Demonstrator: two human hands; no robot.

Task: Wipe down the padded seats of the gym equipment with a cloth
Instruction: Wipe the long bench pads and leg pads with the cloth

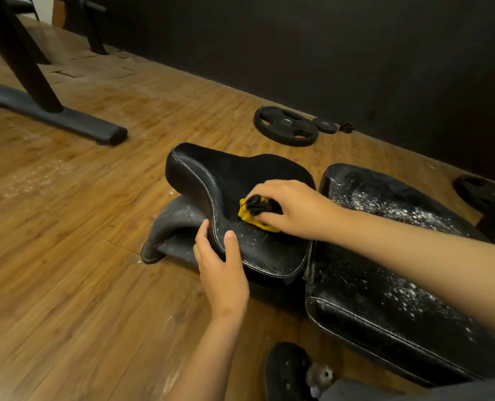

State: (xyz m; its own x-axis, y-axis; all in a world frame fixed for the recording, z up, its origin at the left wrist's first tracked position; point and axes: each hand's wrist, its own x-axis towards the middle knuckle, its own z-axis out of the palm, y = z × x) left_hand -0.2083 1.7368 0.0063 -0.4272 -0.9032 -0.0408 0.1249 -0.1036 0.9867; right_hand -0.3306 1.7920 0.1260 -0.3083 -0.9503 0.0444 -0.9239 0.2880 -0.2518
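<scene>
The right hand (295,208) clamps its fingers on a yellow-black cloth (250,217), wiping the mostly clean black vinyl seat (229,175). Left hand (220,270) fingers grip its near edge. The long black pad (385,285) at right is dusty and unwiped.

yellow-and-black cloth (257,212) on black seat (240,180) with white stitching; white-speckled black pad (385,256).

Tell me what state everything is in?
Seat, mostly clean, some white specks.
Back pad, dusty, covered in white specks.
Cloth, bunched, pressed on seat.
Right hand, gripping cloth.
Left hand, holding seat's edge.
Weight plate, lying flat on floor.
</scene>
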